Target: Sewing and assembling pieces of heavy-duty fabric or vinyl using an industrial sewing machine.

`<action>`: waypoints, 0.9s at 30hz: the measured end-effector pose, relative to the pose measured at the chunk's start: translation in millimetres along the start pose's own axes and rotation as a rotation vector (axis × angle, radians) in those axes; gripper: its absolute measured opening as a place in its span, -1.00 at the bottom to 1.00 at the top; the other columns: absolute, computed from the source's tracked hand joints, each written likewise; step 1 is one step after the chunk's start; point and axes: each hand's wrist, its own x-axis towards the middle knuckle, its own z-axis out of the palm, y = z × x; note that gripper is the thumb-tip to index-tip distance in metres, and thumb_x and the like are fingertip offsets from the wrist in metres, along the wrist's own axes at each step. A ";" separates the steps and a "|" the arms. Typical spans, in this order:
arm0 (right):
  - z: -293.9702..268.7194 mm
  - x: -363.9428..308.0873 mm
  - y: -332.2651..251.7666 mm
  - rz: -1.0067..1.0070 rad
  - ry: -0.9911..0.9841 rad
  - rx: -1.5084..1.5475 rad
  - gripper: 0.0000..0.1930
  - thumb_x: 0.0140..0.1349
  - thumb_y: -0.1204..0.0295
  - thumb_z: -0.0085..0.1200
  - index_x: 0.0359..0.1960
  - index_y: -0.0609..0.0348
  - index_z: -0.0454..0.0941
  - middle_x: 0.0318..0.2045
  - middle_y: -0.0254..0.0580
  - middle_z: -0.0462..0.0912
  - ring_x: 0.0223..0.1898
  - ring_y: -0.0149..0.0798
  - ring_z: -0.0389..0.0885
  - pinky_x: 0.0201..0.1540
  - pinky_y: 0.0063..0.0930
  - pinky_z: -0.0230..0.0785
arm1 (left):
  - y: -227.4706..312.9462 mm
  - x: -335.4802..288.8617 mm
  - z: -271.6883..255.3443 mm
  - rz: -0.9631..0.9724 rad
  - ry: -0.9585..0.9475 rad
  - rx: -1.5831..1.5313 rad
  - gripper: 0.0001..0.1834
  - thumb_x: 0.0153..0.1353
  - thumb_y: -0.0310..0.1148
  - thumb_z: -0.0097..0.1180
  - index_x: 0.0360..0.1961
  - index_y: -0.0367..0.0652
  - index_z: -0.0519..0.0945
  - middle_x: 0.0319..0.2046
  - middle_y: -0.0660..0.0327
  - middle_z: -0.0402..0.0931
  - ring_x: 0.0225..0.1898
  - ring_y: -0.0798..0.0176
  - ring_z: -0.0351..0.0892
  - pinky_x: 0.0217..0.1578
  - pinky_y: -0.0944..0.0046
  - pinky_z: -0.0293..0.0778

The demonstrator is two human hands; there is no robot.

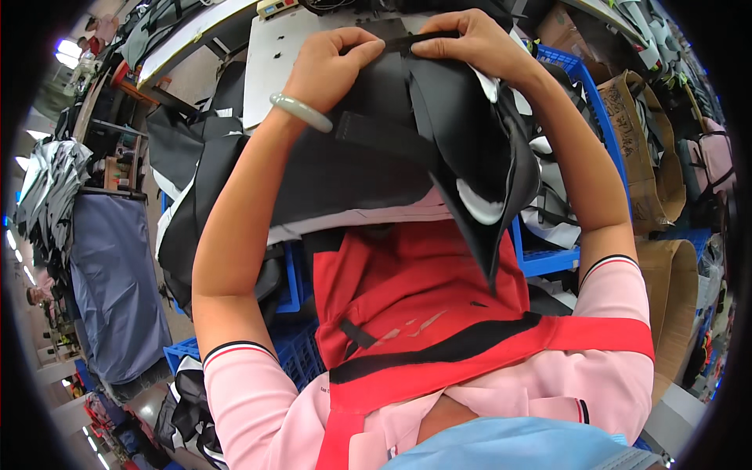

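At twelve o'clock, your left hand (329,66) and right hand (462,43) pinched a black strap (407,41) taut between them, keeping it aligned atop the black fabric (376,157) bunched over your lap.

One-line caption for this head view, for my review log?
Both hands, left hand and right hand, pinch a black strap along the top edge of black fabric pieces above a blue crate.
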 end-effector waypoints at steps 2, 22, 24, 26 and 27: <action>-2.8 13.2 8.0 0.018 0.028 0.017 -0.77 0.18 0.32 0.23 -0.28 0.26 0.65 -0.44 -0.42 0.61 -0.38 -0.59 0.52 -0.29 -0.72 0.37 | -6.7 13.9 3.8 -0.080 -0.012 -0.116 -0.76 0.16 -0.33 0.21 -0.24 -0.30 0.66 -0.43 0.32 0.62 -0.36 0.50 0.50 -0.30 0.42 0.42; -11.9 80.9 79.7 0.129 0.190 0.083 -0.76 0.12 0.37 0.26 -0.30 0.32 0.68 -0.46 -0.32 0.67 -0.41 -0.49 0.53 -0.30 -0.58 0.38 | -62.3 82.2 20.5 -0.294 0.071 -0.066 -0.70 0.15 -0.29 0.27 -0.14 -0.24 0.67 -0.27 0.27 0.65 -0.21 0.45 0.55 -0.12 0.46 0.39; -11.4 82.1 81.0 0.128 0.190 0.094 -0.76 0.12 0.38 0.26 -0.29 0.33 0.68 -0.45 -0.32 0.67 -0.40 -0.48 0.54 -0.28 -0.59 0.38 | -65.2 86.0 21.8 -0.301 0.068 -0.046 -0.70 0.15 -0.30 0.27 -0.13 -0.23 0.67 -0.27 0.26 0.65 -0.20 0.44 0.55 -0.11 0.45 0.39; -11.7 83.0 80.5 0.154 0.226 0.070 -0.77 0.11 0.39 0.25 -0.28 0.33 0.68 -0.43 -0.31 0.67 -0.38 -0.47 0.54 -0.25 -0.58 0.38 | -68.9 90.5 22.6 -0.296 0.072 -0.028 -0.70 0.15 -0.31 0.27 -0.12 -0.23 0.67 -0.26 0.25 0.65 -0.20 0.44 0.56 -0.10 0.45 0.39; -11.9 83.2 79.7 0.154 0.224 0.070 -0.77 0.11 0.39 0.25 -0.28 0.33 0.68 -0.43 -0.31 0.67 -0.38 -0.47 0.54 -0.25 -0.58 0.38 | -71.1 91.9 23.1 -0.283 0.079 -0.050 -0.69 0.15 -0.32 0.27 -0.11 -0.23 0.66 -0.25 0.24 0.66 -0.19 0.42 0.56 -0.09 0.44 0.40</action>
